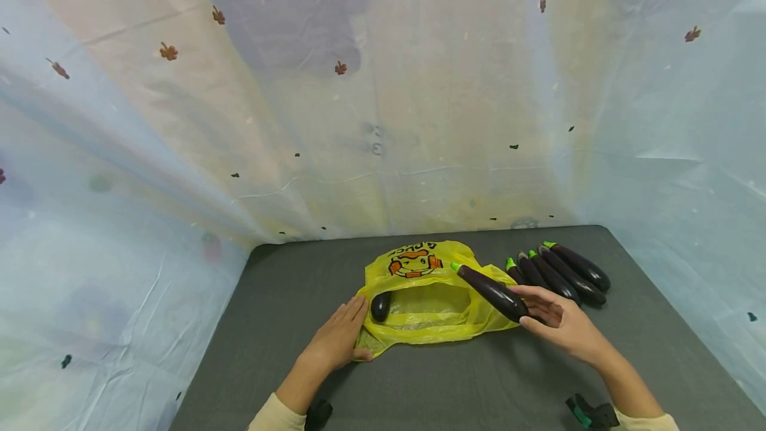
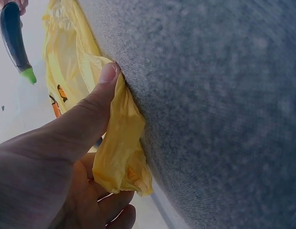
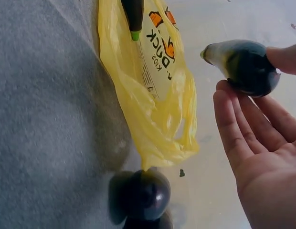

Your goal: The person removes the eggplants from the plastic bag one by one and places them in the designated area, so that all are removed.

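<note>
A yellow plastic bag (image 1: 413, 336) with a printed cartoon duck lies on the table, its mouth facing me. Inside, at the left end, an eggplant (image 1: 380, 306) shows in part; its green tip is visible in the right wrist view. My left hand (image 1: 338, 336) holds the bag's left edge between thumb and fingers, the thumb (image 2: 93, 112) lying over the plastic. Above the bag's right side, my right hand (image 1: 559, 324) grips a dark purple eggplant (image 1: 491, 292) by its thick end. Its green stem end points to the upper left, over the bag.
Several more eggplants (image 1: 577, 266) lie side by side to the right of the bag, stems toward the back left. The grey table (image 1: 443, 391) meets a pale patterned sheet (image 1: 383, 198) at its back and sides.
</note>
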Action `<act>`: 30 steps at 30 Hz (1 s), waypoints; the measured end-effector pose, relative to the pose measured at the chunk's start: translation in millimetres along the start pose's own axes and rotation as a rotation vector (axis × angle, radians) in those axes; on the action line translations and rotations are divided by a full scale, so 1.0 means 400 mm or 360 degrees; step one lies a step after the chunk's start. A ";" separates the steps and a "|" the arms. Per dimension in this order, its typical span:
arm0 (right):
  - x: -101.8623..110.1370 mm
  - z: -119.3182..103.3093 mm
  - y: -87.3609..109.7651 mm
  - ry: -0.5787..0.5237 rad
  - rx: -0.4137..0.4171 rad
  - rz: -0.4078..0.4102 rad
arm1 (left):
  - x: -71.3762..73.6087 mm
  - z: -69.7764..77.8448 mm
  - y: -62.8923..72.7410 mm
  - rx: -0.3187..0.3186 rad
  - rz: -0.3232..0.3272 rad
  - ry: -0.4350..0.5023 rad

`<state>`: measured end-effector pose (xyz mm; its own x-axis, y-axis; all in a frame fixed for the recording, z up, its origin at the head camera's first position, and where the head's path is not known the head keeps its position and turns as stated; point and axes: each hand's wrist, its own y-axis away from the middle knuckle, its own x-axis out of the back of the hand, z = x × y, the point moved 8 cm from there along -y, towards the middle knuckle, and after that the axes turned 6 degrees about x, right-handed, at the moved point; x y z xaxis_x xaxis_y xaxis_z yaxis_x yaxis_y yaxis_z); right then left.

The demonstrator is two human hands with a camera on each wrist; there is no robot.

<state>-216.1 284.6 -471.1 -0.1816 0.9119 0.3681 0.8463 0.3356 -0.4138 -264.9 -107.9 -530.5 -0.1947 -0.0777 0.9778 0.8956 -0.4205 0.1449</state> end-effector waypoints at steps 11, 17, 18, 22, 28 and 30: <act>0.065 -0.002 0.007 0.0104 0.0031 0.0154 | 0.001 0.000 0.000 0.0001 -0.0005 -0.0003; 0.114 0.018 0.017 0.0219 0.0035 0.0234 | 0.002 0.001 0.000 0.0006 -0.0015 -0.0013; 0.121 0.023 0.019 0.0242 0.0030 0.0245 | 0.003 0.002 0.001 0.0005 -0.0013 -0.0015; 0.148 0.045 0.026 0.0340 0.0004 0.0296 | 0.005 0.004 0.001 0.0006 -0.0004 -0.0020; 0.195 0.068 0.032 0.0412 -0.0021 0.0352 | 0.000 0.002 -0.002 0.0017 -0.0005 -0.0022; 0.211 0.073 0.033 0.0434 -0.0034 0.0365 | 0.000 0.003 -0.001 0.0015 0.0001 -0.0012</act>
<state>-235.0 373.0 -469.7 0.1521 0.8654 0.4775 0.8603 0.1219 -0.4951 -265.0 -106.8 -530.3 -0.1913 -0.0708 0.9790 0.8994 -0.4120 0.1459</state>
